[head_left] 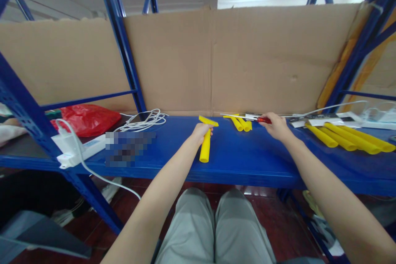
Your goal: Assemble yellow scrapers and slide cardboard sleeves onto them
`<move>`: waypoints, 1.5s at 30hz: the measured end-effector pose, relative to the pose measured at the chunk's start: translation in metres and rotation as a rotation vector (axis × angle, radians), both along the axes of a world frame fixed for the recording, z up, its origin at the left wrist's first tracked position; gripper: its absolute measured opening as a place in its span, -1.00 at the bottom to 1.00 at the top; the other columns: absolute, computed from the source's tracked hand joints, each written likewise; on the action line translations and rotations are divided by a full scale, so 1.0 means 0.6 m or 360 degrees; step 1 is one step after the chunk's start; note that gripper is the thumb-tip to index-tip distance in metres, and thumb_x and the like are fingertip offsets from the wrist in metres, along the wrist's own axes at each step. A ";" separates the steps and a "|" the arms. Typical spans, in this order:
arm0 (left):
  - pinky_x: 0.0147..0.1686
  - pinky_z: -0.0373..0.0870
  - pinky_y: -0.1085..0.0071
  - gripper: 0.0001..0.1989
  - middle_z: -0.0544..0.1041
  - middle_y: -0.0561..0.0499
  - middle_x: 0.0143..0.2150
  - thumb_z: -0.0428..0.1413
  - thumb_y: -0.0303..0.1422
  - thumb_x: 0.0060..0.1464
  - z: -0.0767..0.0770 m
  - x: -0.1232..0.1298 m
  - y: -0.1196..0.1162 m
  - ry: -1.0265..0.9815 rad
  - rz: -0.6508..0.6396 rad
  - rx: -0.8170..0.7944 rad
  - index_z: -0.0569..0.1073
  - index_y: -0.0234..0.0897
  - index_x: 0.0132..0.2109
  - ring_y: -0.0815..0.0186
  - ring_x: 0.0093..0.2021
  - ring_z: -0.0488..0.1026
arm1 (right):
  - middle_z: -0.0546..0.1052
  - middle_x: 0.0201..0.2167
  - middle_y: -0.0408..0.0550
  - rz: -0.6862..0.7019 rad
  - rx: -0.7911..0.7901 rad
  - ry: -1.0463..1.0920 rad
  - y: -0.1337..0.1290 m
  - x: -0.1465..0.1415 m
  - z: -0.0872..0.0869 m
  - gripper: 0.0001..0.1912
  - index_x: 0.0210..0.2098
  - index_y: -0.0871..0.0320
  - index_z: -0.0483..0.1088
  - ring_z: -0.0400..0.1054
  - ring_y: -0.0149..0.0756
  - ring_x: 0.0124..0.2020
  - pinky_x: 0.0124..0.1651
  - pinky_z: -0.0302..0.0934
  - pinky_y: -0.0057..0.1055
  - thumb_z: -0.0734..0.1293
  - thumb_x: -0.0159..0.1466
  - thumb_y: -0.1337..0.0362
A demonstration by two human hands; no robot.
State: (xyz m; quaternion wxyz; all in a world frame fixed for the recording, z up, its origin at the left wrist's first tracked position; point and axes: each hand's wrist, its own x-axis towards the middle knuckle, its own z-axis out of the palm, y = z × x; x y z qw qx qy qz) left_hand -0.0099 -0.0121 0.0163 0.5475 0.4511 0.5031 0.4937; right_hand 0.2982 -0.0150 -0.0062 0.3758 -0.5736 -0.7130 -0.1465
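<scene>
A yellow T-shaped piece (204, 151) is gripped in my left hand (202, 132), its round tube end pointing toward me over the blue shelf (173, 148). My right hand (274, 126) is closed on the red handle of a tool (264, 120), whose thin metal part points left. Just beyond and left of that hand lie several smaller yellow pieces (237, 124), close to the tool's metal part. At the right, several long yellow tubes (352, 138) rest side by side on the shelf.
A white power strip (93, 146), coiled white cable (148, 120) and red plastic bag (89, 119) are at the left. Cardboard (173, 62) stands behind the shelf between blue metal posts (122, 41). White cables and a white strip (379, 123) lie at the far right.
</scene>
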 end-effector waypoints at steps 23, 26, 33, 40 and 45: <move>-0.61 0.20 0.52 -0.69 0.31 0.10 -0.66 0.09 -0.62 0.14 0.011 0.007 -0.022 0.0263 -0.0044 -0.0070 0.33 -0.35 -0.55 0.49 -0.68 0.23 | 0.59 -0.24 0.09 0.0238 -0.0093 -0.0171 -0.004 0.003 0.005 -0.84 -0.24 0.10 0.46 0.47 -0.04 -0.19 -0.12 0.27 -0.15 0.32 0.18 0.27; -0.59 0.22 0.51 -0.73 0.32 0.11 -0.65 0.09 -0.63 0.13 0.009 0.006 -0.019 0.0269 -0.0055 -0.0075 0.36 -0.36 -0.52 0.49 -0.67 0.24 | 0.59 -0.27 0.09 0.0292 -0.0051 -0.0185 0.002 0.009 0.001 -0.85 -0.25 0.10 0.46 0.47 -0.05 -0.23 -0.15 0.30 -0.16 0.33 0.18 0.25; -0.59 0.22 0.53 -0.73 0.33 0.11 -0.64 0.11 -0.64 0.11 0.007 0.006 -0.019 0.0262 -0.0086 -0.0062 0.35 -0.36 -0.52 0.50 -0.67 0.24 | 0.60 -0.28 0.06 0.0315 0.0008 -0.0218 0.007 0.014 -0.005 -0.84 -0.24 0.08 0.48 0.48 -0.08 -0.26 -0.18 0.31 -0.17 0.33 0.20 0.22; -0.56 0.26 0.53 -0.78 0.35 0.10 -0.63 0.14 -0.64 0.08 0.002 0.005 -0.017 0.0236 -0.0119 -0.0048 0.40 -0.39 -0.50 0.49 -0.64 0.28 | 0.60 -0.30 0.05 0.0276 -0.0047 -0.0223 0.008 0.014 -0.005 -0.84 -0.25 0.08 0.49 0.48 -0.09 -0.28 -0.17 0.32 -0.18 0.33 0.19 0.21; -0.55 0.25 0.52 -0.79 0.36 0.09 -0.62 0.14 -0.64 0.08 0.000 0.005 -0.013 0.0249 -0.0129 -0.0035 0.41 -0.40 -0.49 0.49 -0.65 0.28 | 0.60 -0.28 0.04 0.0230 -0.0120 -0.0170 0.007 0.012 -0.006 -0.84 -0.26 0.07 0.48 0.49 -0.08 -0.25 -0.14 0.32 -0.17 0.34 0.16 0.22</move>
